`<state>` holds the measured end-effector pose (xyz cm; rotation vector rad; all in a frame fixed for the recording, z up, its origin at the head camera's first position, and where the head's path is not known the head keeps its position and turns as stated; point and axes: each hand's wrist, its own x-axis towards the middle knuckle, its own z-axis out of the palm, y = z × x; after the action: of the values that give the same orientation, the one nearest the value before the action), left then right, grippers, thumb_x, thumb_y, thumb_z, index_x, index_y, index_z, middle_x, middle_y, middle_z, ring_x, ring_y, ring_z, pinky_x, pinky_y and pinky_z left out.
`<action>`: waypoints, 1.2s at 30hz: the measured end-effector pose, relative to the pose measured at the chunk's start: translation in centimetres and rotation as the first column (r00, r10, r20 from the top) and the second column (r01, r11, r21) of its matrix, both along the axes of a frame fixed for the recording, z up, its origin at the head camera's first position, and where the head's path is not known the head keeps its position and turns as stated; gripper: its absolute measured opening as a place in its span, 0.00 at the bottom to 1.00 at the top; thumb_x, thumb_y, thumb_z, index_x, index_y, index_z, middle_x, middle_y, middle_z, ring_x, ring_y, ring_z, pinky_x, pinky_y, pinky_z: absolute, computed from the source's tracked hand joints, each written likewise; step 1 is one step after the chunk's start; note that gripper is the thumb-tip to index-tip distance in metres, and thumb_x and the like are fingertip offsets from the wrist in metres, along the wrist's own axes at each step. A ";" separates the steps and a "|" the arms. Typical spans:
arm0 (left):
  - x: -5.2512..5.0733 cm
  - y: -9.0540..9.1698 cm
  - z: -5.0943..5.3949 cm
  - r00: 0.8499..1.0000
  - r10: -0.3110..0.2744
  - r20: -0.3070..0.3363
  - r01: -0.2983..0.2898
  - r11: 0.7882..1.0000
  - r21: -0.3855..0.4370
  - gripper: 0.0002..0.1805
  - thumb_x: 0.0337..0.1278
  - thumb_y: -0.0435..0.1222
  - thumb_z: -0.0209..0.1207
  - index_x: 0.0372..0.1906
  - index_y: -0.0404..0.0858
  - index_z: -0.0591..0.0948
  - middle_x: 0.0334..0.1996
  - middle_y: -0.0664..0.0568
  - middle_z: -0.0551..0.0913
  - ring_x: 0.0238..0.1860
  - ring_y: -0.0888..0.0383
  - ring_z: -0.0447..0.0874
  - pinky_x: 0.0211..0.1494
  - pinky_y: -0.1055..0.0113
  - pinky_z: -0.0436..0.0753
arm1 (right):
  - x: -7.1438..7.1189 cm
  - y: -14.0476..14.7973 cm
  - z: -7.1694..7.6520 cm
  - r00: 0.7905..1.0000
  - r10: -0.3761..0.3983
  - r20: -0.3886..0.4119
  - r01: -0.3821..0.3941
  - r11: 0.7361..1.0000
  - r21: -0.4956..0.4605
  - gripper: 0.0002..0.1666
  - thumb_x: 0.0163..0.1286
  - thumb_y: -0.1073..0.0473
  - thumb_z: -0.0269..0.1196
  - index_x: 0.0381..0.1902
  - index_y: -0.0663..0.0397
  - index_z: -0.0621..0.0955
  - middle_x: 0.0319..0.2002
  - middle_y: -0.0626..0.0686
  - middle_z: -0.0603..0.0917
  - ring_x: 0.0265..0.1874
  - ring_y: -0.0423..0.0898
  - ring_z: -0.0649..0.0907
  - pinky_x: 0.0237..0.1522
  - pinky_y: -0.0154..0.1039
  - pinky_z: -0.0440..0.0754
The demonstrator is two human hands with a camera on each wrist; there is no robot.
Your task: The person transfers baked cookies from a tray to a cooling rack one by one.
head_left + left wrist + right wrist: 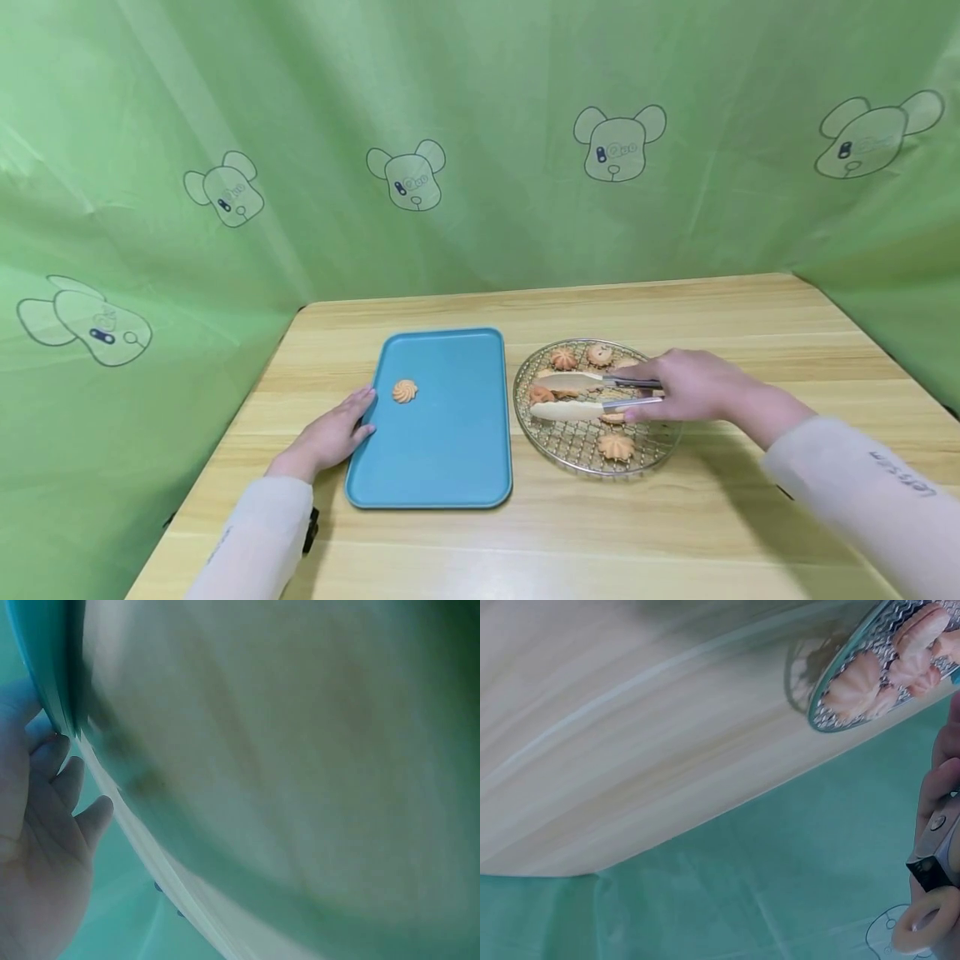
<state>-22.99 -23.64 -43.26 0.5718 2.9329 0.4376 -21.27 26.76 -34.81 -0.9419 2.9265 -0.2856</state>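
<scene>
In the head view my right hand grips a pair of tongs with pale tips and metal arms. The tips are spread apart over a round wire rack, on either side of a brownish cookie. Other cookies, such as a star-shaped one, lie on the rack, some partly hidden by the tongs and hand. My left hand touches the left rim of a blue tray, its fingers fairly straight. One swirled cookie lies on the tray's upper left. The right wrist view shows the tongs' ring end.
The tray and rack sit side by side on a light wooden table, with a narrow gap between them. A green curtain with bear-head drawings hangs behind the table and along both sides.
</scene>
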 end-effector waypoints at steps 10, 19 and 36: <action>-0.1 0.0 -0.1 1.000 0.004 0.003 -0.004 1.000 -0.002 0.33 0.70 0.40 0.51 0.73 0.33 0.55 0.73 0.41 0.52 0.72 0.42 0.50 0.71 0.47 0.56 | 0.1 1.8 -0.1 1.000 0.007 0.027 -0.008 0.999 0.034 0.44 0.56 0.28 0.62 0.59 0.54 0.78 0.22 0.36 0.76 0.14 0.34 0.68 0.22 0.36 0.72; 0.0 0.0 0.0 1.000 -0.001 0.004 0.001 1.000 -0.003 0.33 0.70 0.40 0.51 0.73 0.33 0.55 0.73 0.41 0.53 0.72 0.43 0.50 0.71 0.48 0.56 | 0.2 2.5 0.1 0.999 0.008 0.034 -0.010 0.999 0.049 0.43 0.55 0.30 0.64 0.59 0.53 0.79 0.22 0.36 0.74 0.16 0.34 0.69 0.22 0.37 0.72; -0.2 -0.1 -0.2 1.000 0.000 -0.002 0.000 1.000 -0.008 0.33 0.70 0.40 0.51 0.73 0.33 0.55 0.73 0.42 0.53 0.72 0.43 0.51 0.71 0.49 0.57 | 0.4 3.1 0.0 0.999 -0.018 0.048 0.015 0.998 0.066 0.44 0.54 0.28 0.62 0.60 0.51 0.79 0.17 0.37 0.72 0.11 0.35 0.66 0.24 0.39 0.76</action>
<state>-23.16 -23.78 -43.41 0.5711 2.9349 0.4261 -20.90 29.87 -34.82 -0.8895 2.8815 -0.2080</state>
